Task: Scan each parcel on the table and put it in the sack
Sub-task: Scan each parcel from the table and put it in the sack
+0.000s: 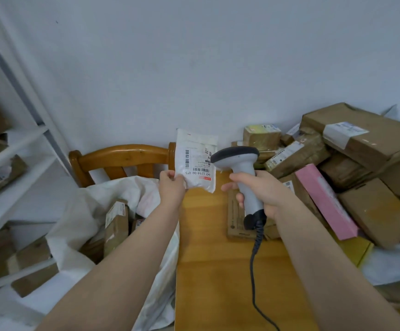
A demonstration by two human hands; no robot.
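My left hand [171, 185] pinches the lower left corner of a white mailer parcel [195, 158] and holds it upright above the table's left edge, its barcode label facing me. My right hand [261, 191] grips the handle of a grey barcode scanner [238, 163], whose dark head sits right beside the label. Its coiled cable [256, 259] hangs down over the wooden table [213, 283]. The white sack [79, 218] gapes open to the left of the table, with several brown parcels [116, 223] inside.
A heap of brown cardboard parcels [361, 144] and a pink box [325, 199] fills the table's right side. A flat carton [236, 218] lies under my right hand. A wooden chair [122, 156] stands behind the sack. White shelves [10, 168] with parcels stand at left.
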